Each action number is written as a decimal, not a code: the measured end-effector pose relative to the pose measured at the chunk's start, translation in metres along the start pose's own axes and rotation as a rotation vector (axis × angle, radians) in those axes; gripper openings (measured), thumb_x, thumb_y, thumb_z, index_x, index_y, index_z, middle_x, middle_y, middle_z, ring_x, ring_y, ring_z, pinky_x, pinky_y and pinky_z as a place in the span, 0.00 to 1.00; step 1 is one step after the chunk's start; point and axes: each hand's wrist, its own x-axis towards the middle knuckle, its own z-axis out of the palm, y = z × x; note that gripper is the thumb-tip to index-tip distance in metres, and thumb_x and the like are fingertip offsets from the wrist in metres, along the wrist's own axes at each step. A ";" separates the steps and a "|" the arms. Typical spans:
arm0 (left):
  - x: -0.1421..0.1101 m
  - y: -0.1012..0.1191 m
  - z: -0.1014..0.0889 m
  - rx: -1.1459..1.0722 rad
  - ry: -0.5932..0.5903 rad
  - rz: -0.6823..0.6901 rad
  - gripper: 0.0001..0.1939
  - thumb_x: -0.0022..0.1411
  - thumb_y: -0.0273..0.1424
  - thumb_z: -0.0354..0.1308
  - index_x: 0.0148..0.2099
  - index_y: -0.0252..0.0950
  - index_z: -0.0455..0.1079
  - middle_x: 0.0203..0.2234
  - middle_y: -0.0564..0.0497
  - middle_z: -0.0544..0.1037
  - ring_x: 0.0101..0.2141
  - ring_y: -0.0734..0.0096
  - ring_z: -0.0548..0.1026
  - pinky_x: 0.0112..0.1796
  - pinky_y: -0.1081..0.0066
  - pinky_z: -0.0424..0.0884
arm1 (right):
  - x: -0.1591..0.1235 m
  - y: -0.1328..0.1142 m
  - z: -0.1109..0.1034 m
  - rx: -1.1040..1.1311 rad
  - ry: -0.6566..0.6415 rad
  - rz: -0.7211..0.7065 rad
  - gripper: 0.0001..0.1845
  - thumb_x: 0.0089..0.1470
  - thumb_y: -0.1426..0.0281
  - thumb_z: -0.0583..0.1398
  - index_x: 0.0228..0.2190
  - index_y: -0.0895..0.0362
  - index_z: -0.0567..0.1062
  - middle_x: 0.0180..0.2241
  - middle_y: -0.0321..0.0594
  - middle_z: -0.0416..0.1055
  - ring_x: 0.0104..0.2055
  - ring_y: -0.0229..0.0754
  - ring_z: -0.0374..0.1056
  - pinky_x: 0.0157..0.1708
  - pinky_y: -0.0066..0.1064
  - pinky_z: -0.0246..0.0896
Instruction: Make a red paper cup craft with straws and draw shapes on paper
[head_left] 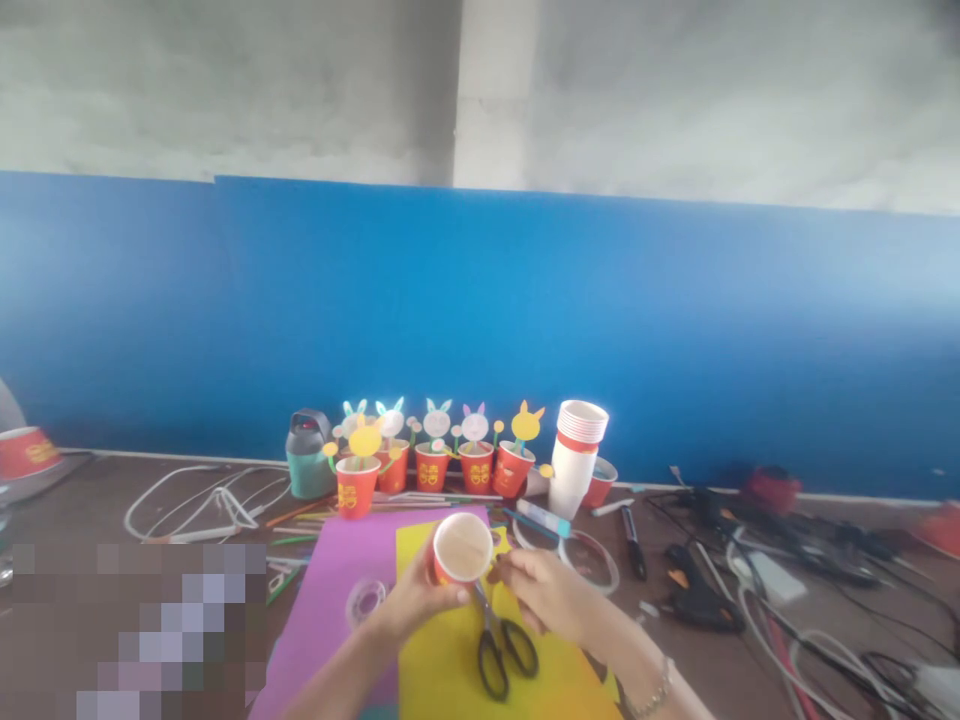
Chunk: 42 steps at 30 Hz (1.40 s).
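My left hand (pixel 411 603) is closed around a red paper cup (pixel 461 549) whose white inside faces me. My right hand (pixel 541 592) is closed at the cup's right rim, pinching something I cannot make out. Black-handled scissors (pixel 504 647) lie on a yellow sheet (pixel 442 665) just below both hands. The yellow sheet rests on a purple sheet (pixel 341 580), which also carries a clear tape roll (pixel 365 601).
A row of red cups with paper bunny and flower toppers (pixel 435 462) lines the blue wall, beside a teal container (pixel 308 455) and a stack of white cups (pixel 576 455). Cables (pixel 210 500), a black glue gun (pixel 694 590) and a marker (pixel 634 545) clutter the brown table (pixel 720 660).
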 end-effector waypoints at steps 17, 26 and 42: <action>-0.004 0.013 -0.003 -0.202 -0.054 -0.043 0.39 0.42 0.38 0.72 0.57 0.40 0.63 0.44 0.47 0.75 0.46 0.55 0.70 0.45 0.64 0.65 | -0.015 -0.012 -0.008 -0.270 0.038 -0.106 0.10 0.54 0.72 0.52 0.33 0.57 0.73 0.28 0.38 0.74 0.29 0.38 0.68 0.27 0.25 0.56; -0.004 0.010 -0.004 -0.214 -0.002 -0.096 0.40 0.41 0.32 0.73 0.57 0.42 0.62 0.47 0.47 0.73 0.48 0.56 0.69 0.46 0.64 0.64 | -0.028 -0.022 -0.026 -0.370 0.041 0.075 0.12 0.57 0.68 0.51 0.26 0.56 0.70 0.19 0.36 0.70 0.20 0.36 0.65 0.20 0.24 0.50; -0.004 0.006 -0.008 -0.211 -0.056 -0.087 0.46 0.41 0.34 0.73 0.61 0.42 0.57 0.51 0.44 0.71 0.50 0.54 0.69 0.48 0.62 0.64 | -0.023 -0.010 -0.029 -0.181 -0.098 0.042 0.16 0.60 0.68 0.48 0.23 0.57 0.68 0.16 0.35 0.69 0.18 0.34 0.62 0.25 0.24 0.58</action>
